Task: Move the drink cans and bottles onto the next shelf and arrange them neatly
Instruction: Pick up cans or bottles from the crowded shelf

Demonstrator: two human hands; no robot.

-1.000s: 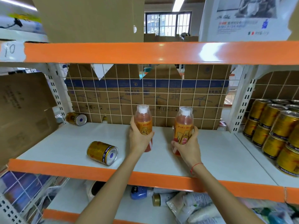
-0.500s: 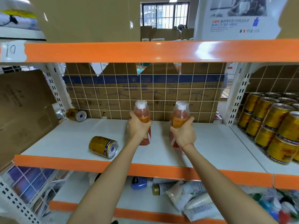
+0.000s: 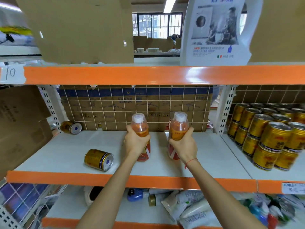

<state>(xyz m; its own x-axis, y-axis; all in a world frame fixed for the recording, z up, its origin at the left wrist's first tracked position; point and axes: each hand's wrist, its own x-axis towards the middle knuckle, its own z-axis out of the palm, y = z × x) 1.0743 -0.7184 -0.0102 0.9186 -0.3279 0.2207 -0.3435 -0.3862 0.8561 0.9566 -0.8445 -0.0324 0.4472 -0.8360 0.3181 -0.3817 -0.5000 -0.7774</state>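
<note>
- A storeroom with a barred window [image 3: 158, 24] at the far end, seen through steel racking with orange front rails.
- The white middle shelf board [image 3: 214, 156] sits behind an orange front edge [image 3: 148, 180]; its back is closed by a white wire grid [image 3: 115, 109] with a flattened brown carton behind it.
- The left hand [image 3: 136, 142] has its fingers curled round the middle of a clear plastic bottle of orange drink with a white cap [image 3: 140, 128], upright near the centre of the shelf board.
- The right hand [image 3: 184, 146], a red string on its wrist, wraps its fingers round a second clear bottle of orange drink with a white cap [image 3: 179, 126], upright just to the right of the first, the two apart.
- Whether the bottle bases touch the board cannot be told.
- A gold drink can with a blue-dotted base [image 3: 99, 160] lies on its side near the front edge, left of the left forearm.
- Another gold can lying on its side [image 3: 71, 127] rests in the back left corner, against the grid.
- On the neighbouring shelf board to the right, gold cans stacked two high [image 3: 267, 136] fill the space in rows.
- A large white detergent jug with a printed label [image 3: 214, 32] and a brown cardboard box [image 3: 79, 28] stand on the shelf above.
- Mixed packets and bottles [image 3: 181, 205] lie jumbled on the shelf below.
</note>
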